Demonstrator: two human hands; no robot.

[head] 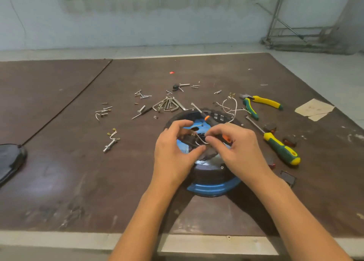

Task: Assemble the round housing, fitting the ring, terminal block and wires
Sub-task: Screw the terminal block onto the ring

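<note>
Head view: both hands work low over the middle of the round housing (209, 187), which lies flat on the table (78, 182) with its blue rim toward the person and a black ring (208, 174) seated on top. The left hand (173, 154) has thumb and fingers curled round a small dark part, which I take for the terminal block (189, 143) (it is mostly hidden by the fingers). The right hand (236, 148) pinches a pale wire (199, 140) between thumb and forefinger. The wire runs roughly crosswise, from the right-hand pinch leftward and slightly away toward the block, so the two are all but touching. By my judgement the coming move is a short feed to the left along the wire's own length, the left hand steadying the block. An orange-collared screwdriver (206, 118) lies across the housing's far side, just beyond the right hand
</note>
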